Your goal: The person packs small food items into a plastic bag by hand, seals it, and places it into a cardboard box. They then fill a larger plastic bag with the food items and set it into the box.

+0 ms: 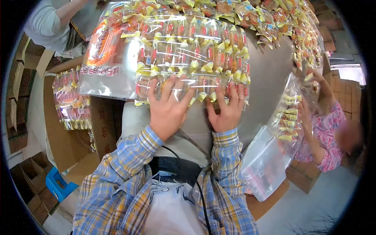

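A clear plastic bag [182, 49] lies flat on the metal table [264, 74], filled with rows of small wrapped snacks with yellow ends. My left hand [169, 107] presses on its near edge, fingers spread. To the right of it, my right hand [227, 107] rests on the same edge, also with fingers apart. Under and left of the filled bag are flat printed bags [105, 58] with red and orange lettering. Many loose wrapped snacks [250, 17] are heaped beyond the filled bag.
An open cardboard box [72, 147] with a packed bag [72, 98] stands at left, near a blue stool [59, 185]. At right, a co-worker in a pink patterned top [323, 135] handles another bag beside empty bags [262, 166]. Another person's white sleeve [45, 23] shows at upper left.
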{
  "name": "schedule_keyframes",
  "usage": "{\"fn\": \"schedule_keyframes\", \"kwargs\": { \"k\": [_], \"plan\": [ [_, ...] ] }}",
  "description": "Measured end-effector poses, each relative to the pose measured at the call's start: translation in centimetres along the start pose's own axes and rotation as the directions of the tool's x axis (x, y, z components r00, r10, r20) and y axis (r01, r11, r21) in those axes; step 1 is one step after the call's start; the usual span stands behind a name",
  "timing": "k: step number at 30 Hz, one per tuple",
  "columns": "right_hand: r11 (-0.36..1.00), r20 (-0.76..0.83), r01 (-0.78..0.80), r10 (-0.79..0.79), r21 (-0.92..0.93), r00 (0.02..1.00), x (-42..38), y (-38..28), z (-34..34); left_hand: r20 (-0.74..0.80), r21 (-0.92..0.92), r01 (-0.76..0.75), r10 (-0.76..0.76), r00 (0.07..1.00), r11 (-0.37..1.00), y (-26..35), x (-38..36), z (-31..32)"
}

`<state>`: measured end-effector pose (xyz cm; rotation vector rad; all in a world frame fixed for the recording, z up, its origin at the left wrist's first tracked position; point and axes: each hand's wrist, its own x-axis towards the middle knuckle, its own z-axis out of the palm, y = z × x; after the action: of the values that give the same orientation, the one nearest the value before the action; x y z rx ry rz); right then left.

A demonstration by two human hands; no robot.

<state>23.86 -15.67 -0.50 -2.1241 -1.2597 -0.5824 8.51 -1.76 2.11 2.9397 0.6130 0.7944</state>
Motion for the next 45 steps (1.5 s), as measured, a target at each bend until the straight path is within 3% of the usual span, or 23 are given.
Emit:
{"fn": "schedule_keyframes", "kwargs": {
  "k": [10,15,19,24,27,30,31,33,36,39,42,45],
  "plan": [
    [1.0,-0.006,0.023,-0.023,0.005,1.0,-0.6,0.8,0.5,0.043,0.068,0.041,-0.044,0.998,0.997,1.7,0.8,0.2],
    [1.0,-0.002,0.023,-0.023,-0.01,1.0,-0.8,1.0,0.5,-0.012,0.091,0.057,-0.056,0.998,0.994,1.6,0.7,1.2],
    [0.997,-0.054,0.041,-0.037,0.063,0.998,-1.3,1.6,0.9,0.026,0.124,0.057,-0.061,0.998,0.991,1.7,0.6,1.1],
    [0.998,-0.047,-0.005,0.007,0.06,0.999,-0.5,0.9,0.5,0.045,0.018,0.069,-0.07,0.997,0.997,2.3,1.2,0.2],
    [0.988,-0.054,-0.02,0.028,0.15,0.998,0.0,0.0,-1.0,0.055,-0.073,0.117,-0.113,0.992,0.99,2.8,1.4,-0.4],
    [0.987,-0.028,0.119,-0.116,0.109,0.993,-2.6,2.2,-1.2,0.02,-0.022,0.112,-0.112,0.994,0.993,3.3,1.0,0.1],
    [0.956,-0.003,0.288,-0.289,-0.054,0.957,-4.3,3.8,-1.9,-0.001,0.016,0.096,-0.096,0.995,0.995,3.4,1.0,0.4],
    [0.966,-0.193,0.251,-0.257,-0.056,0.947,-5.5,4.7,-2.8,0.037,0.042,0.059,-0.06,0.998,0.997,4.6,0.7,0.5],
    [0.989,-0.198,0.008,0.021,0.145,0.98,-4.2,5.2,-3.2,0.03,-0.034,0.005,-0.004,1.0,0.999,5.5,0.5,0.7],
    [0.96,0.174,-0.133,0.091,0.245,0.981,-1.0,6.4,-3.5,0.02,-0.052,-0.009,0.01,1.0,0.999,5.3,1.2,1.6],
    [0.937,0.115,-0.202,0.176,0.285,0.978,-1.6,6.7,-1.9,0.002,-0.045,-0.031,0.031,1.0,0.999,4.5,1.3,1.8],
    [0.945,0.025,-0.222,0.223,0.242,0.975,-2.0,5.6,-1.4,-0.009,-0.157,0.02,-0.022,1.0,0.987,5.3,1.5,0.9]
  ]
}}
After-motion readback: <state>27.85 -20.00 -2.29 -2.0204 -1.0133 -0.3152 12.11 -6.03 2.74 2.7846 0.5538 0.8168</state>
